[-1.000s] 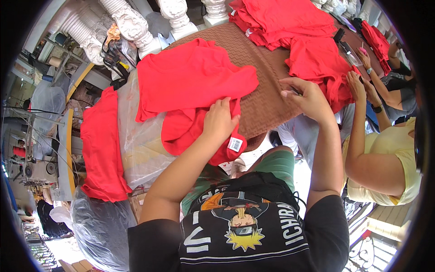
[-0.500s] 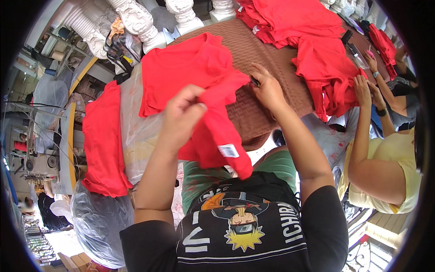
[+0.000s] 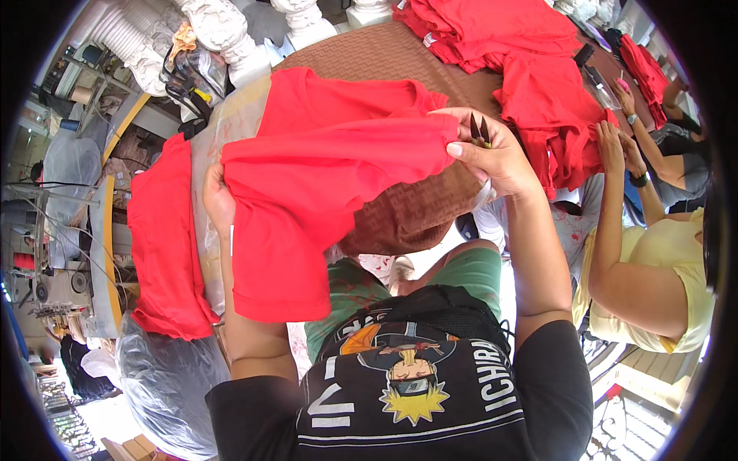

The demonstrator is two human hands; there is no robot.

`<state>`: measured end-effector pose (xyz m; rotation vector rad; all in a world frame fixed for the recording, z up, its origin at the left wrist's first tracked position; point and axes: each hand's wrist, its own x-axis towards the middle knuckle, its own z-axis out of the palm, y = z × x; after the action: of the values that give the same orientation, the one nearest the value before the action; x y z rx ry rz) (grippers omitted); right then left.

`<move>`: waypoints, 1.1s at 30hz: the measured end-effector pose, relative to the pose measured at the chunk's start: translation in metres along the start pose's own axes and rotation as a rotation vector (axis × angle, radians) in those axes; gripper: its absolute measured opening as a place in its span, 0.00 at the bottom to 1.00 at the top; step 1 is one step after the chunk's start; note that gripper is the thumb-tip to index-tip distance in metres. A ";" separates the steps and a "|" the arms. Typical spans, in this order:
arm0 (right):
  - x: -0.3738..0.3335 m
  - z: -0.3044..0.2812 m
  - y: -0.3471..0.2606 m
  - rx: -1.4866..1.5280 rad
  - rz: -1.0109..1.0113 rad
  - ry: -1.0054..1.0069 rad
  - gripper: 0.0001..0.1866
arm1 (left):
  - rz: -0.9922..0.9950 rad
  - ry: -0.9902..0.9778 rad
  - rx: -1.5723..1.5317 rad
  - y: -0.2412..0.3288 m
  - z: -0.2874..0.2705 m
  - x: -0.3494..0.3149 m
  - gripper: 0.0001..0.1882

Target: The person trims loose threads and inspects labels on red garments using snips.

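Note:
A red short-sleeved shirt (image 3: 300, 184) is stretched between my two hands over the near edge of the table, its lower part hanging toward my lap. My left hand (image 3: 217, 201) grips the cloth at the left, its fingers partly behind the fabric. At the other end my right hand (image 3: 503, 157) pinches the shirt's edge between thumb and finger. That same hand also keeps a small pair of thread snips (image 3: 480, 131), dark blades pointing up and apart. A white label shows at the shirt's left edge, beneath my left hand.
Brown patterned cloth (image 3: 338, 58) covers the table. Another red garment (image 3: 165, 238) lies at the left edge, above a clear plastic bag (image 3: 165, 384). Red garments (image 3: 492, 34) are piled far right. A co-worker's hands (image 3: 619, 146) handle red cloth there. White balusters (image 3: 223, 34) stand behind.
My left hand has moved left and down, spreading the shirt out sideways. My right hand, formerly beside the cloth, now grips its edge and has moved right; the snips' blades now show.

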<state>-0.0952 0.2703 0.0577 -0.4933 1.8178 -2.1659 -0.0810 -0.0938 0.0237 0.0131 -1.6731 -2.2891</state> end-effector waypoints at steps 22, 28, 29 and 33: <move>0.022 0.000 -0.131 -0.333 -1.024 0.690 0.12 | 0.796 -0.488 0.566 0.131 0.219 0.008 0.18; -0.016 -0.018 -0.089 -0.421 -0.785 0.736 0.12 | 0.423 -1.495 0.548 -0.007 0.227 -0.100 0.16; -0.022 -0.020 -0.084 -0.432 -0.710 0.739 0.12 | 0.382 -1.535 0.556 -0.016 0.213 -0.110 0.16; -0.032 -0.028 -0.072 -0.532 -0.539 0.731 0.12 | 0.046 -1.352 0.587 -0.015 0.162 -0.109 0.17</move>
<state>-0.0772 0.3215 0.1218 -0.3346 2.9941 -2.3653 -0.0102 0.0879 0.0427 -1.7054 -2.7415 -1.6096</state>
